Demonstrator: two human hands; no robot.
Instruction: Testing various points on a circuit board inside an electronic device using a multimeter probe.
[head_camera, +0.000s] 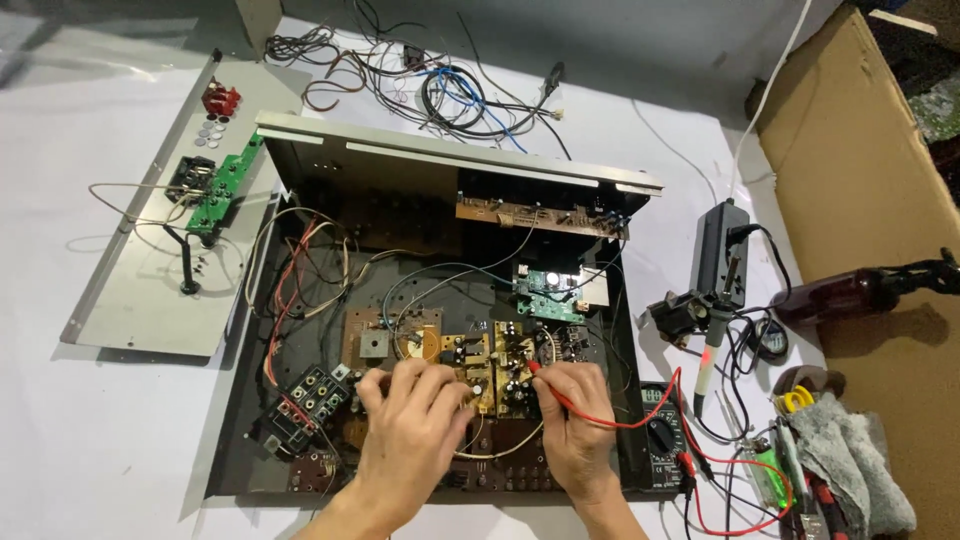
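Bright, even light from overhead fills a sharp picture. Soft shadows fall on the white table (60, 440). Edges bend slightly outward.

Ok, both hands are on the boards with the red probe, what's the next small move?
Probably hold the red probe steady in the right hand on the yellow circuit board while the left hand braces, then glance at the black multimeter.

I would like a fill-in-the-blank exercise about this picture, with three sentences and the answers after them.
1. The right hand holds a probe whose lead is ____ in colour.
2. The left hand rests inside the opened ____ chassis, on its circuit boards.
3. The detached metal panel lies to the ____ of the chassis.

Missing words: red; black; left
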